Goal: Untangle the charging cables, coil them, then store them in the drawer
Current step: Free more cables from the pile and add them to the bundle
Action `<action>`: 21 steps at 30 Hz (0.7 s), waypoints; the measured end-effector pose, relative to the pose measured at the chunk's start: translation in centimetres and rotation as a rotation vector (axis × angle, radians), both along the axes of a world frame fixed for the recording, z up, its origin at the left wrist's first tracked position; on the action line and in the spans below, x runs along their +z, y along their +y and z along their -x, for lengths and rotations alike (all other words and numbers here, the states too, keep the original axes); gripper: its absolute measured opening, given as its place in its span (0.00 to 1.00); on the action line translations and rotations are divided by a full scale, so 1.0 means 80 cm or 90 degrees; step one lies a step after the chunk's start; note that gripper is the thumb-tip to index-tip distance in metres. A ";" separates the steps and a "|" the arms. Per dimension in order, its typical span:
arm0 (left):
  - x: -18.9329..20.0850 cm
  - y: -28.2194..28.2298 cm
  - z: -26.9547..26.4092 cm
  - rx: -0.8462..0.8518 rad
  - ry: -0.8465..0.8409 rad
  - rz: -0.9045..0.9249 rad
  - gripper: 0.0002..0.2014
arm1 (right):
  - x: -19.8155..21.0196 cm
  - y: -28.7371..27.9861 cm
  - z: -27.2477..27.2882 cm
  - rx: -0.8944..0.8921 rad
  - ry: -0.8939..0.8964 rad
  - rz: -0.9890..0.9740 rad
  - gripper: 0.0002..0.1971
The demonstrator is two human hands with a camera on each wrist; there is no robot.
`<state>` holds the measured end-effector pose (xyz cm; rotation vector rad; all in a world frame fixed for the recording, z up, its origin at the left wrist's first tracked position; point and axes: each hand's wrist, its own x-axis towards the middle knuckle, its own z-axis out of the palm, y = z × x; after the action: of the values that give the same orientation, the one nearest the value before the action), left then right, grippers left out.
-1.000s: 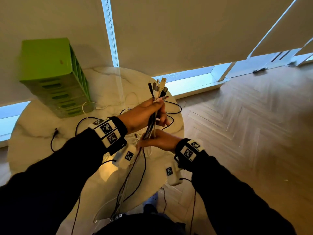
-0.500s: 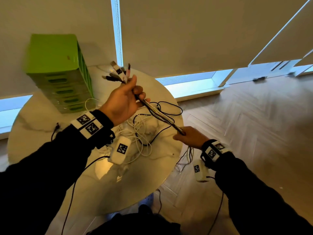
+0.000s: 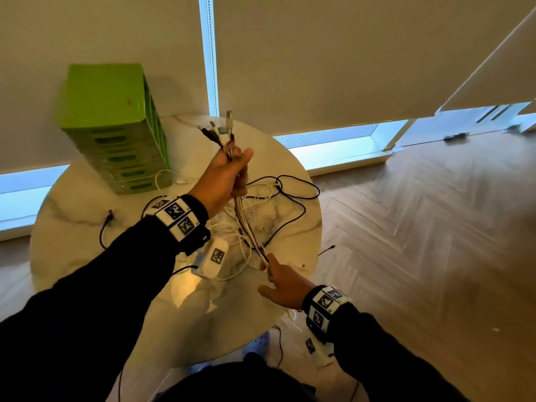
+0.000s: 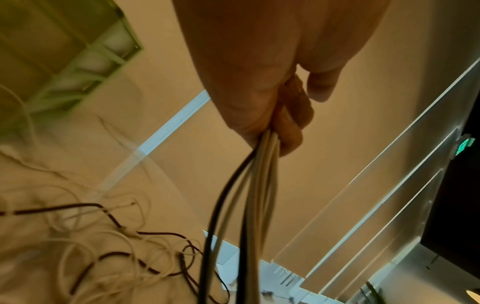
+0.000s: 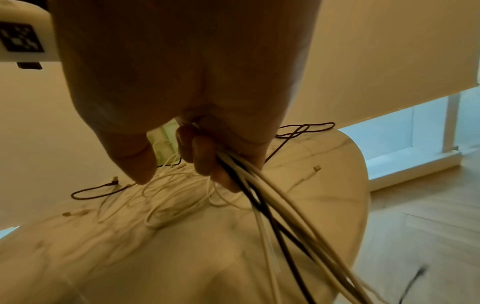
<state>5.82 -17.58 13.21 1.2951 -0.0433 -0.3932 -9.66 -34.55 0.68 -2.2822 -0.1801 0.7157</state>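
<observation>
A bundle of white and black charging cables [image 3: 246,224] is stretched between my two hands above the round marble table [image 3: 87,227]. My left hand [image 3: 232,169] grips the bundle's upper end, with several plug ends [image 3: 223,129] sticking up past the fist. In the left wrist view the cables [image 4: 249,205] hang down from the curled left hand [image 4: 272,133]. My right hand [image 3: 272,271] holds the bundle lower, near the table's front right edge. The right wrist view shows the right hand [image 5: 213,164] curled round the cables [image 5: 272,205].
A green drawer unit [image 3: 116,126] stands at the table's back left, its drawers pushed in. Loose white and black cables [image 3: 278,192] lie tangled across the tabletop. A black cable end [image 3: 108,217] lies at the left. Wooden floor spreads to the right.
One second ago my hands were close together on the bundle. They have drawn apart along it: the left hand rose toward the drawer unit, the right slid down toward me.
</observation>
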 end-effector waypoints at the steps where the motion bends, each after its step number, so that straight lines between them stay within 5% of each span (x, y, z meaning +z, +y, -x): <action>1: -0.002 0.011 0.004 -0.011 0.005 0.000 0.18 | -0.001 0.002 -0.002 0.022 0.017 0.002 0.21; 9: 0.016 0.116 0.017 0.039 0.041 0.025 0.23 | 0.039 0.066 -0.054 0.247 0.063 0.095 0.25; 15: 0.038 0.208 0.020 0.150 0.052 -0.008 0.26 | 0.061 0.129 -0.100 0.349 0.061 0.026 0.32; 21: 0.026 0.271 0.055 0.285 0.066 -0.047 0.25 | 0.026 0.172 -0.140 0.363 0.031 0.047 0.13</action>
<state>1.38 4.10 15.27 1.3115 0.3466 -0.0775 1.51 -20.81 2.74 -2.2913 -0.8141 1.0744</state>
